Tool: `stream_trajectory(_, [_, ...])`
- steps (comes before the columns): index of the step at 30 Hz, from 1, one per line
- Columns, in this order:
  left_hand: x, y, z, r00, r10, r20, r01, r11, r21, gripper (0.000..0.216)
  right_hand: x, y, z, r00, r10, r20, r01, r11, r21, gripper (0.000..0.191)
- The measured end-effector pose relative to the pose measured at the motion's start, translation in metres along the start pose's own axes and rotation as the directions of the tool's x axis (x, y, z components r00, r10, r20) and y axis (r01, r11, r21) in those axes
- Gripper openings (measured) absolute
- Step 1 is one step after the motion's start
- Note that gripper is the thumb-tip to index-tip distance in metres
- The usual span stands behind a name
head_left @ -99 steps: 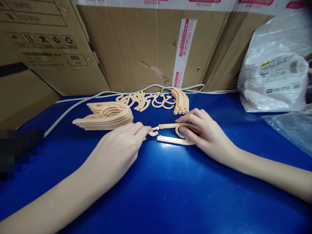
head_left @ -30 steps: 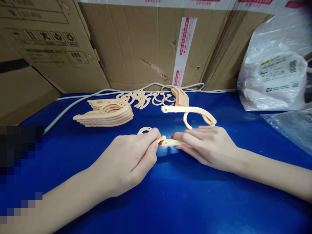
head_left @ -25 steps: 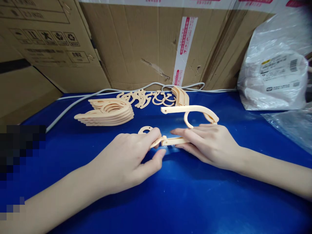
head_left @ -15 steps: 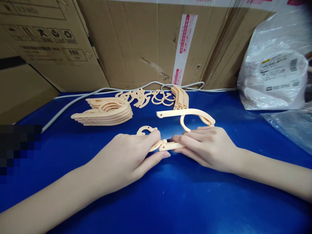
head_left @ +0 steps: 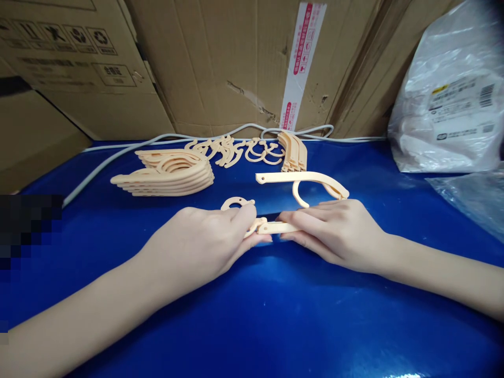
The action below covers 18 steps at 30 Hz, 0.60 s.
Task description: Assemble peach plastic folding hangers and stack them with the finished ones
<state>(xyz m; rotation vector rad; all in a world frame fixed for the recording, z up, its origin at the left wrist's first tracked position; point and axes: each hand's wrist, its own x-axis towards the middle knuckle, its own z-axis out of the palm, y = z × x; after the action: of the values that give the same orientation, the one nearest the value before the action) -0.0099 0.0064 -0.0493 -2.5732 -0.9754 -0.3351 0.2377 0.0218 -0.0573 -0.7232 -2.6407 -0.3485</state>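
Note:
My left hand [head_left: 205, 247] pinches a small peach plastic hook piece [head_left: 237, 202] just above the blue table top [head_left: 275, 315]. My right hand [head_left: 334, 231] grips a peach folding hanger arm [head_left: 303, 181]; its lower bar [head_left: 275, 228] meets the hook piece between my fingertips. The hanger's upper bar and curved loop stick up behind my right fingers. Both hands are closed on their parts and touch at the join.
A stack of finished peach hangers [head_left: 169, 176] lies at back left. Loose hook pieces [head_left: 244, 151] and a bundle of arms [head_left: 293, 152] lie behind. A grey cable [head_left: 118, 157] runs along cardboard boxes [head_left: 220, 63]. Plastic bags [head_left: 452, 100] sit at the right.
The hanger arm was lifted off the table and its lower bar brought to the hook piece in my left hand. Over the last second the hands stayed together, shifting only slightly.

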Motion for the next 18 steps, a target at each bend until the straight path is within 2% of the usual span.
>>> stream_trajectory(3, [-0.0001, -0.0004, -0.0005, 0.996, 0.053, -0.066, -0.049, 0.997, 0.053, 0.049, -0.0007, 0.0000, 0.0010, 1.000, 0.003, 0.018, -0.004, 1.000, 0.025, 0.035])
stream_trajectory(8, [0.0024, -0.0007, -0.0038, 0.991, 0.089, -0.102, -0.080, 0.993, 0.084, 0.051, -0.0011, -0.0003, 0.0020, 1.000, 0.013, 0.020, -0.014, 0.997, 0.071, 0.036])
stream_trajectory(14, [0.0051, -0.0007, -0.0023, 0.986, 0.113, -0.125, -0.094, 0.984, 0.149, 0.053, 0.0010, 0.0001, -0.0018, 0.993, 0.053, 0.109, -0.072, 0.983, 0.171, 0.039])
stream_trajectory(18, [0.0044, -0.0001, 0.0019, 0.993, 0.061, -0.105, -0.054, 0.996, 0.071, 0.052, 0.0008, 0.0017, -0.0014, 0.996, 0.040, 0.084, -0.050, 0.991, 0.127, 0.043])
